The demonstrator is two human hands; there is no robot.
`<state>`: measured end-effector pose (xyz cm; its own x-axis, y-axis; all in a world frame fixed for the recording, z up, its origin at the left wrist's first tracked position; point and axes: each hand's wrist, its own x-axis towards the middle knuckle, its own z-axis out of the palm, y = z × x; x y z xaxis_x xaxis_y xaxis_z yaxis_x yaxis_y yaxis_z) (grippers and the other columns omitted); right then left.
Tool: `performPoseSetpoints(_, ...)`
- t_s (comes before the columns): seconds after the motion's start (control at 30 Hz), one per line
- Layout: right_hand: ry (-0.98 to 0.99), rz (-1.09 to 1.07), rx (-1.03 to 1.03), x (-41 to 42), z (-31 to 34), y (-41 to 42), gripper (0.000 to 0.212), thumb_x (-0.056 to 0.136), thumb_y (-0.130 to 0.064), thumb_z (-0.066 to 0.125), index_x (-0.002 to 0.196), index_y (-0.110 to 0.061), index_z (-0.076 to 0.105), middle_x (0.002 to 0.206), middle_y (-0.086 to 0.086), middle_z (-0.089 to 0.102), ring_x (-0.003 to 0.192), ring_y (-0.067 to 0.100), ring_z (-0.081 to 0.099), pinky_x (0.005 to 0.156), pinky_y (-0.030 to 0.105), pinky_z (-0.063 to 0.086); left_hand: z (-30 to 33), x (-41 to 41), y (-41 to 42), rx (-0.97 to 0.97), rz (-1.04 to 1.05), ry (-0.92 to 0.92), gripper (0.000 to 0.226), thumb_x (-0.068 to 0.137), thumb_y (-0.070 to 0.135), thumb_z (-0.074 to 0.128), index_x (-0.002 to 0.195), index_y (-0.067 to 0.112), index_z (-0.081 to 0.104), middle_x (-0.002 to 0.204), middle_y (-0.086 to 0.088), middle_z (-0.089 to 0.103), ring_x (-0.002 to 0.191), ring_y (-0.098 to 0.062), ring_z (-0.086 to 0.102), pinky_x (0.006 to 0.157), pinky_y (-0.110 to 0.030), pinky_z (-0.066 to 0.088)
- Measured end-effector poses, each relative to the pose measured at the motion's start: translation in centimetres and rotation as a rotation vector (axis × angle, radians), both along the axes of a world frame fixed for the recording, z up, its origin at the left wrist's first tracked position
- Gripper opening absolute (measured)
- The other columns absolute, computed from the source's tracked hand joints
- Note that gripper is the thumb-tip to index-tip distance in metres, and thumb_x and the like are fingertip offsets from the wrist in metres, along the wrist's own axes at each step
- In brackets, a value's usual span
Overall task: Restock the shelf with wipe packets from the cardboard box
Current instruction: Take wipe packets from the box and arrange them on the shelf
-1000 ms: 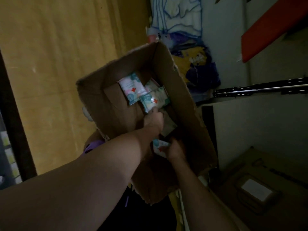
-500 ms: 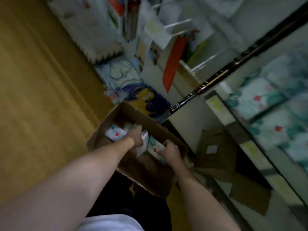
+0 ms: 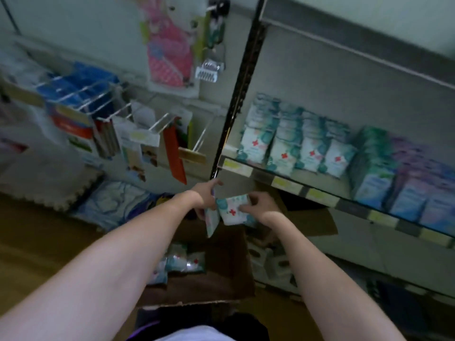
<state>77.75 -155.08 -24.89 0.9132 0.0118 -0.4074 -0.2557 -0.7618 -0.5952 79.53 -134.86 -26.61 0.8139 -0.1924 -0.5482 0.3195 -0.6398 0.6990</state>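
The open cardboard box (image 3: pixel 221 271) sits on the floor below my arms, with several teal-and-white wipe packets (image 3: pixel 182 262) still inside. My left hand (image 3: pixel 205 193) holds one wipe packet (image 3: pixel 212 220) hanging on edge. My right hand (image 3: pixel 262 205) grips another wipe packet (image 3: pixel 232 210), white with a red cross, flat side up. Both hands are raised above the box, just below the shelf (image 3: pixel 290 184). On the shelf stand rows of the same packets (image 3: pixel 283 143).
Larger teal and purple packs (image 3: pixel 394 180) fill the shelf to the right. A black upright post (image 3: pixel 236 99) divides the shelf from hooks with hanging goods (image 3: pixel 103 124) on the left. Flattened cardboard (image 3: pixel 310 220) lies under the shelf. Wooden floor lies at the left.
Both hands have lifted out of the box, each with a packet, and risen toward the shelf. My view has swung up from the box to the shelf.
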Motion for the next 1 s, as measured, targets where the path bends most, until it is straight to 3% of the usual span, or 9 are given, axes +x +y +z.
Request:
performPoseSetpoints(0.13, -0.092, -0.096, 0.091, 0.9, 5.3, -2.2, 0.039, 0.079, -0.032, 0.08, 0.11, -0.013, 0.068, 0.111, 0.005, 0.069, 0.086, 0.016, 0.065, 0.082, 0.035, 0.056, 5.2, 1.8, -1.9, -0.044, -0.08, 0.045, 0.041, 0.085, 0.0, 0.067, 0.119, 0.02, 0.06, 0.124, -0.009, 0.045, 0.094, -0.034, 0.054, 0.064, -0.049, 0.061)
performPoseSetpoints(0.3, -0.118, -0.256, 0.184, 1.4, 11.2, -4.8, 0.07, 0.088, -0.029, 0.073, 0.146, -0.01, 0.039, 0.146, 0.006, 0.044, 0.109, 0.028, 0.057, 0.065, 0.04, 0.06, 10.6, 4.2, -3.9, -0.031, -0.262, 0.015, 0.037, 0.089, 0.011, 0.062, 0.122, 0.026, 0.062, 0.127, -0.019, 0.053, 0.098, -0.04, 0.064, 0.075, -0.052, 0.059)
performPoseSetpoints(0.47, -0.164, -0.325, 0.146, 1.2, 14.6, -7.0, 0.042, 0.094, -0.012, 0.062, 0.126, -0.028, 0.041, 0.122, 0.008, 0.044, 0.093, 0.029, 0.056, 0.049, 0.037, 0.057, 14.1, 6.1, -6.5, 0.16, -0.373, -0.065, 0.037, 0.095, 0.026, 0.053, 0.13, 0.015, 0.057, 0.114, -0.024, 0.064, 0.074, -0.029, 0.073, 0.069, -0.037, 0.061)
performPoseSetpoints(0.53, -0.129, -0.265, 0.055, 1.3, 15.5, -7.8, 0.036, 0.094, -0.003, 0.057, 0.124, -0.02, 0.048, 0.122, 0.012, 0.047, 0.105, 0.032, 0.054, 0.055, 0.034, 0.057, 14.6, 7.1, -7.6, 0.222, -0.372, -0.095, 0.045, 0.093, 0.03, 0.057, 0.132, 0.008, 0.054, 0.102, -0.022, 0.069, 0.067, -0.025, 0.073, 0.062, -0.034, 0.061)
performPoseSetpoints(0.6, -0.124, -0.21, -0.054, 1.6, 16.1, -8.8, 0.032, 0.093, -0.003, 0.059, 0.124, -0.009, 0.057, 0.13, 0.011, 0.054, 0.115, 0.029, 0.057, 0.075, 0.033, 0.058, 15.4, 7.7, -8.8, 0.256, -0.368, -0.123, 0.045, 0.094, 0.031, 0.055, 0.132, 0.007, 0.053, 0.095, -0.018, 0.07, 0.068, -0.023, 0.073, 0.059, -0.032, 0.059)
performPoseSetpoints(0.67, -0.159, -0.247, 0.01, 2.0, 16.7, -9.9, 0.031, 0.095, -0.002, 0.049, 0.125, -0.004, 0.06, 0.129, 0.01, 0.059, 0.114, 0.03, 0.06, 0.088, 0.041, 0.057, 16.9, 7.5, -9.8, 0.25, -0.409, -0.148, 0.041, 0.096, 0.029, 0.052, 0.131, 0.008, 0.054, 0.099, -0.012, 0.069, 0.084, -0.024, 0.072, 0.071, -0.035, 0.06)
performPoseSetpoints(0.77, -0.093, -0.393, 0.198, 1.8, 18.2, -10.8, 0.026, 0.097, -0.003, 0.041, 0.115, -0.002, 0.06, 0.119, 0.015, 0.061, 0.095, 0.026, 0.065, 0.081, 0.046, 0.06, 18.5, 6.9, -11.1, 0.215, -0.458, -0.112, 0.039, 0.102, 0.024, 0.04, 0.138, 0.008, 0.045, 0.123, -0.015, 0.062, 0.104, -0.028, 0.063, 0.092, -0.039, 0.053)
performPoseSetpoints(0.87, -0.104, -0.446, 0.263, 1.6, 19.3, -11.6, 0.017, 0.097, -0.009, 0.04, 0.098, -0.007, 0.057, 0.094, 0.011, 0.062, 0.082, 0.019, 0.065, 0.083, 0.043, 0.059, 18.9, 7.3, -12.2, 0.203, -0.471, -0.067, 0.041, 0.102, 0.022, 0.034, 0.139, 0.007, 0.045, 0.124, -0.015, 0.062, 0.101, -0.026, 0.064, 0.092, -0.04, 0.052)
performPoseSetpoints(1.0, -0.043, -0.407, 0.317, 2.9, 19.3, -13.1, 0.021, 0.092, 0.005, 0.042, 0.102, -0.003, 0.058, 0.112, 0.012, 0.066, 0.097, 0.019, 0.069, 0.087, 0.043, 0.058, 18.0, 9.7, -13.4, 0.194, -0.424, -0.01, 0.049, 0.099, 0.037, 0.034, 0.13, 0.006, 0.057, 0.124, -0.016, 0.064, 0.109, -0.034, 0.063, 0.09, -0.043, 0.055)
